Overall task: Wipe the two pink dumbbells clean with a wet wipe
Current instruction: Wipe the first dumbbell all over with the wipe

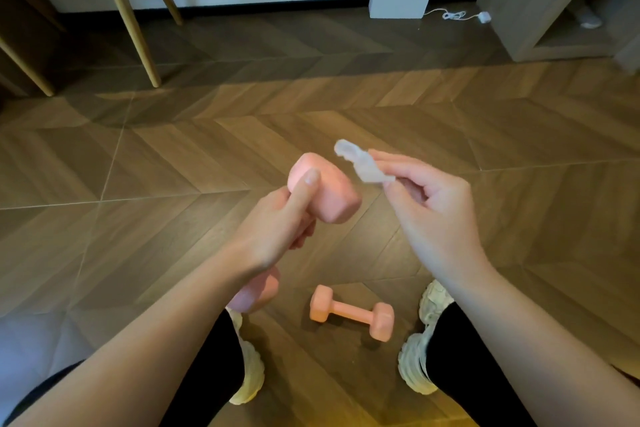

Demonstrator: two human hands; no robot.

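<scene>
Over the wood floor (173,166), gripped at its handle by left hand (277,229): one pink dumbbell (325,191) (head tilted right). Between two white shoes (414,360), lying flat: second dumbbell (351,312). Pinched in right hand (426,204): one crumpled wipe (363,165).

Pink dumbbell (325,191) aloft, tilted — second dumbbell (351,312) lying on floor (311,114); crumpled white wipe (360,163) beside raised one.

no readable text, labels, brands or numbers on anything in view
</scene>
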